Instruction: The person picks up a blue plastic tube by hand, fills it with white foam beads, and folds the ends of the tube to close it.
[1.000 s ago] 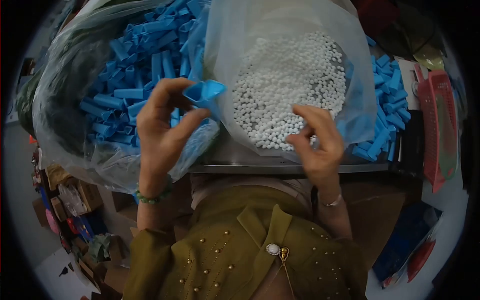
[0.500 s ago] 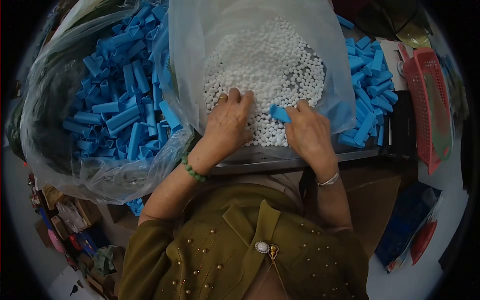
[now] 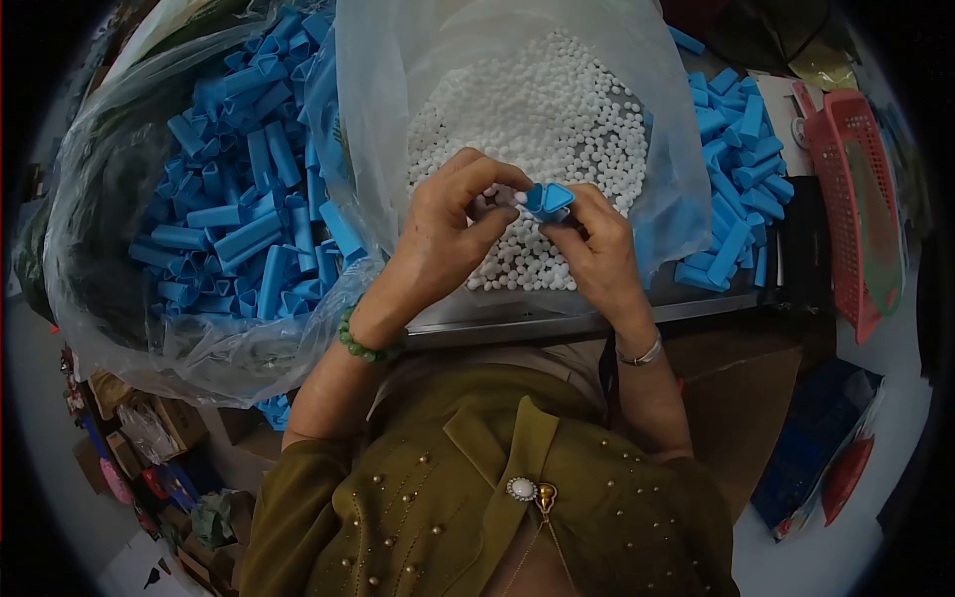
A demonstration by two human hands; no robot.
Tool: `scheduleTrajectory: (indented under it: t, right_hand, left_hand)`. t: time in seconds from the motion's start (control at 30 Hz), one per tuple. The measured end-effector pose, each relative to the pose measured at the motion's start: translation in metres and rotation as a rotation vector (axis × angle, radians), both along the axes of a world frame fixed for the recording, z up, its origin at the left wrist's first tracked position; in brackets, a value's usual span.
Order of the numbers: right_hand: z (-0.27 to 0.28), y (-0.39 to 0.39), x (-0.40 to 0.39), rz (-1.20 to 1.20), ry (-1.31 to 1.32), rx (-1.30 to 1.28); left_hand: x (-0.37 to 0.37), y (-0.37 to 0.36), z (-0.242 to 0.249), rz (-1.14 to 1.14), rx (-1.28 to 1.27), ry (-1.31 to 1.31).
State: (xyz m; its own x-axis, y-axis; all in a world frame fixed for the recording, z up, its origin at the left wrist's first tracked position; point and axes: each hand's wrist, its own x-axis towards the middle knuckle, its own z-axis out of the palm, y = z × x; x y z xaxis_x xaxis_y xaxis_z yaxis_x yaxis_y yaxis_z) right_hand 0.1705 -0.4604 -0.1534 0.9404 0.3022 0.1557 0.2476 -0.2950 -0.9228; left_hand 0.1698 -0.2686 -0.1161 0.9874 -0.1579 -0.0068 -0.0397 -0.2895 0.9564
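Blue plastic, triangular and hollow at its open end, the small tube (image 3: 548, 200) is pinched between the fingers of the right hand (image 3: 597, 254) and the left hand (image 3: 448, 234), above the white beads (image 3: 557, 109).

Small piecework workshop, by every sign. Bulk stock in clear plastic bags: blue plastic sleeves (image 3: 239, 219) heaped at upper left, white pellets (image 3: 542, 119) at top centre, more blue sleeves (image 3: 736, 149) piled loose at upper right. Metal table edge (image 3: 557, 323) across the middle. Red plastic basket (image 3: 856, 199) at far right; cardboard boxes (image 3: 149, 438) cluttering the floor at lower left.
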Motion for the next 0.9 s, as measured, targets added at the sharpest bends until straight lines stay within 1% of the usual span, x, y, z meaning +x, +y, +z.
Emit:
scheduleTrajectory:
  t: [0.07, 0.13, 0.2, 0.27, 0.4, 0.53, 0.6, 0.7, 0.77, 0.83, 0.9]
  right_hand:
    - [0.001, 0.001, -0.001, 0.0, 0.011, 0.014]
    - [0.001, 0.002, -0.001, 0.001, 0.022, 0.03]
    - [-0.001, 0.004, -0.002, 0.004, -0.067, 0.019]
    - [-0.001, 0.007, -0.003, -0.004, -0.054, 0.027]
    - [-0.001, 0.008, -0.004, -0.018, -0.015, 0.063]
    - [-0.002, 0.008, -0.006, -0.008, 0.047, 0.12]
    - [-0.001, 0.008, -0.007, 0.0, 0.146, 0.255]
    - [0.0, 0.01, -0.009, 0.009, 0.141, 0.292]
    - [-0.002, 0.013, -0.012, 0.008, 0.114, 0.305]
    - [-0.001, 0.014, -0.014, 0.007, 0.085, 0.318]
    - [0.003, 0.01, -0.013, 0.093, 0.401, 0.516]
  left_hand:
    - [0.001, 0.0, 0.004, -0.083, 0.17, -0.26]
    - [0.001, 0.0, 0.007, -0.085, 0.183, -0.292]
    - [0.0, -0.001, 0.009, -0.088, 0.196, -0.325]
    - [-0.001, -0.002, 0.011, -0.081, 0.245, -0.371]
    - [-0.001, -0.002, 0.012, -0.071, 0.265, -0.407]
    - [-0.001, 0.0, 0.014, -0.056, 0.207, -0.385]
    - [-0.001, 0.002, 0.016, -0.057, 0.195, -0.373]
    - [-0.001, 0.004, 0.012, -0.083, 0.146, -0.304]
    - [-0.001, 0.002, -0.003, -0.114, -0.051, -0.312]
    - [-0.005, 0.001, -0.011, -0.115, -0.073, -0.306]
    - [-0.008, 0.0, -0.016, -0.118, -0.098, -0.299]
